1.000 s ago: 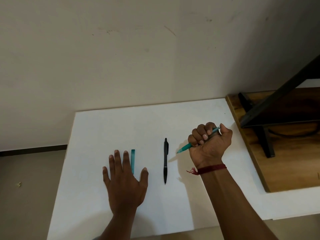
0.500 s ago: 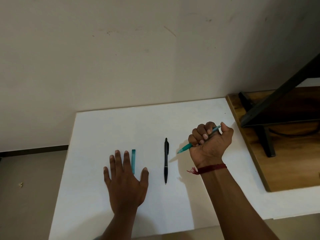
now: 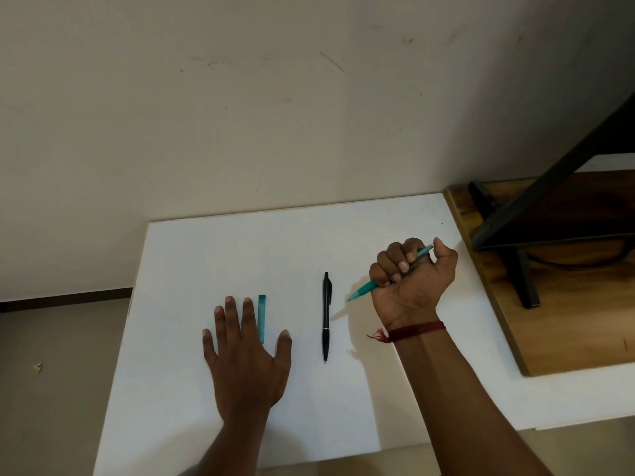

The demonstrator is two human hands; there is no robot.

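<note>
Presently, the right hand (image 3: 415, 286) grips the teal pen (image 3: 364, 291) in a fist, just right of the black pen (image 3: 326, 314). The left hand (image 3: 245, 365) lies flat, left of it, beside the teal cap (image 3: 262, 317).

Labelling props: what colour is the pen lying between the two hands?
Black. The loose pen is clearest in the head view.

On the flat white tabletop (image 3: 240, 255), the teal plastic pen cap (image 3: 261, 317) lies left of the black click pen (image 3: 326, 317), with the slim teal pen (image 3: 366, 290) to its right.
</note>
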